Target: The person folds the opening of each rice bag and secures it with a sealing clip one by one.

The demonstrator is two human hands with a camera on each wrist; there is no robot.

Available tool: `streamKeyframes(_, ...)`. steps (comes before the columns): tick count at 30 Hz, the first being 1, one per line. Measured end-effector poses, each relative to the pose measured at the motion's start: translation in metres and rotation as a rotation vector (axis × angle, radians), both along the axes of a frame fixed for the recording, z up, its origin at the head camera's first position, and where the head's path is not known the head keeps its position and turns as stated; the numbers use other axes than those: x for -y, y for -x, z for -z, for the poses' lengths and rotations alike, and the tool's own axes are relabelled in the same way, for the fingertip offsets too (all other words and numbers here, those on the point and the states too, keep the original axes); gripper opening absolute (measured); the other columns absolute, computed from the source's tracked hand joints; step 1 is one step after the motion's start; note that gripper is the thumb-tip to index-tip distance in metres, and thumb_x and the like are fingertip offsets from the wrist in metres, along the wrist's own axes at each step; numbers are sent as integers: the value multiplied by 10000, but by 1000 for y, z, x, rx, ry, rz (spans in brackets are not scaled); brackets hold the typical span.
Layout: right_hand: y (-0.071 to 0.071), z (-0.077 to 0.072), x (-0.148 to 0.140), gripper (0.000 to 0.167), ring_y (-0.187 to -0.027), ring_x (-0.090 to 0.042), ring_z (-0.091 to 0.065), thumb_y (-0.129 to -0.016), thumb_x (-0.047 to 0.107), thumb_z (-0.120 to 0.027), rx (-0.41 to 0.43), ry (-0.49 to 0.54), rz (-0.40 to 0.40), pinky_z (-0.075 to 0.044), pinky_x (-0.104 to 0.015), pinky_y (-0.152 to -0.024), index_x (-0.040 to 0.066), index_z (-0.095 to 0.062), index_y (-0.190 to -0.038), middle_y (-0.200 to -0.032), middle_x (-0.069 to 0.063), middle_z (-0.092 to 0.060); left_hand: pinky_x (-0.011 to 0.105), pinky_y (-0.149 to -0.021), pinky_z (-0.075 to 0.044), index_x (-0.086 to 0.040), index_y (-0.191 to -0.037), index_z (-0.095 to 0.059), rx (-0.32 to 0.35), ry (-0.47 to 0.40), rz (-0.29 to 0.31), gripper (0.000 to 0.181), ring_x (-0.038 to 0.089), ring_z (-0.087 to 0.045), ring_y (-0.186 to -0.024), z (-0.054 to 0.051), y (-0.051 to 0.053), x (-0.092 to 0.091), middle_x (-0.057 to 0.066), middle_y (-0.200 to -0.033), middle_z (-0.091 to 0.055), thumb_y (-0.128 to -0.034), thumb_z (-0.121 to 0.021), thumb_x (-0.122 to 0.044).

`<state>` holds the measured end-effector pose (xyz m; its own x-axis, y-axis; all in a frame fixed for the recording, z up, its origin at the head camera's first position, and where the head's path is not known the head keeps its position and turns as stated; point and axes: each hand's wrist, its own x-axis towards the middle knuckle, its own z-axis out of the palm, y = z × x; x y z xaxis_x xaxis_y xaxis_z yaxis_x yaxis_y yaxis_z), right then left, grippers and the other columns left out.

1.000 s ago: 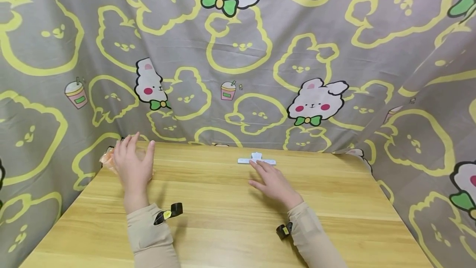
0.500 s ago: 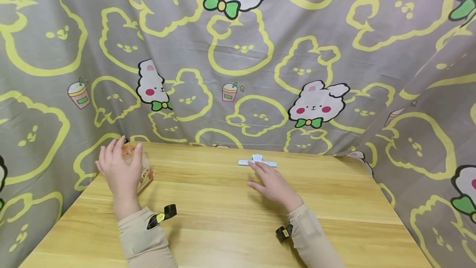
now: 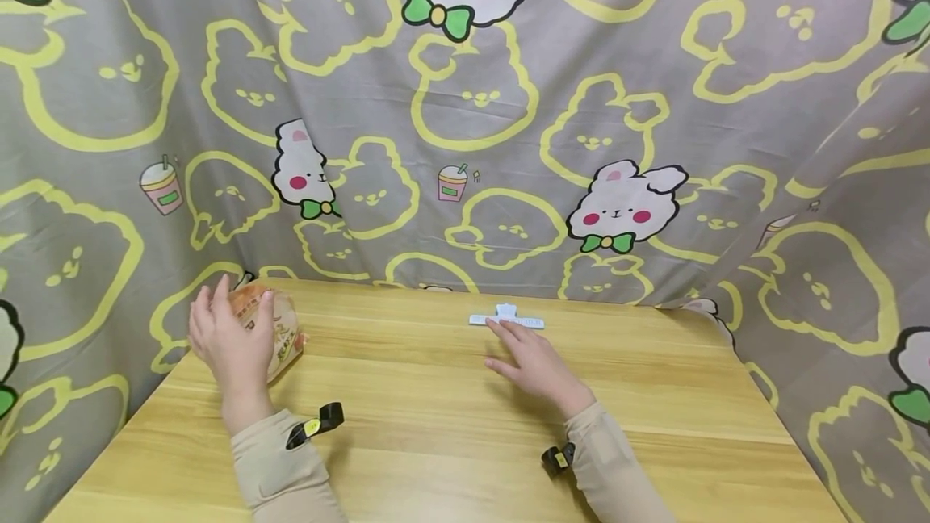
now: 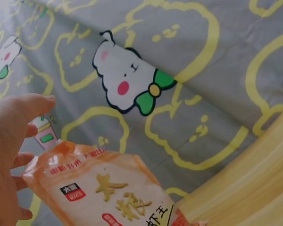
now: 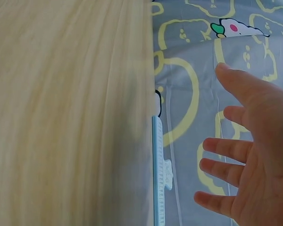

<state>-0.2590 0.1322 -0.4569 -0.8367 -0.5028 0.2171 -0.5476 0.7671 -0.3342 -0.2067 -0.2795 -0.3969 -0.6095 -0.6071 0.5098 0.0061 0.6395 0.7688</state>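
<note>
A clear, orange-printed bag of rice (image 3: 285, 333) stands at the table's far left corner, partly behind my left hand (image 3: 234, 349). That hand's fingers are spread around the bag's upper left part. In the left wrist view the thumb is clear of the bag (image 4: 108, 183), while fingertips lie beside its top corner; whether they touch it, I cannot tell. My right hand (image 3: 536, 366) has its fingers extended just in front of a light blue bag clip (image 3: 506, 311) near the table's back edge. The right wrist view shows a gap between those fingers and the clip (image 5: 158, 174).
The wooden table (image 3: 407, 410) meets a grey curtain (image 3: 501, 144) with rabbit prints at the back and both sides. Each beige sleeve carries a black wrist strap, one of them the left strap (image 3: 316, 424).
My left hand has shifted left, and the bag, mostly hidden behind it before, now shows to the right of the hand. The right hand stays beside the clip.
</note>
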Motion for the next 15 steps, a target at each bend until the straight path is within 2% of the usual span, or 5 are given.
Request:
streamKeyframes(8, -2, 3, 5, 675, -1365, -367, -436, -951, 450, -584, -7, 9, -35, -335, -571, -1121, 202, -326, -1524, -1497, -165, -436, 568, -1192, -40, -204, -1513, -337, 3, -61, -2, 686, 333, -128, -1486, 6, -1, 4, 100, -1598, -214, -921, -622, -402)
streamKeyframes(15, -5, 2, 15, 686, -1376, -336, -432, -951, 451, -585, -9, -8, -56, -338, -538, -1134, 265, -282, -1538, -1510, -132, -430, 555, -1198, -49, -229, -1520, -316, 7, -116, -19, 702, 334, -138, -1486, 9, -2, 9, 84, -1605, -201, -917, -635, -392)
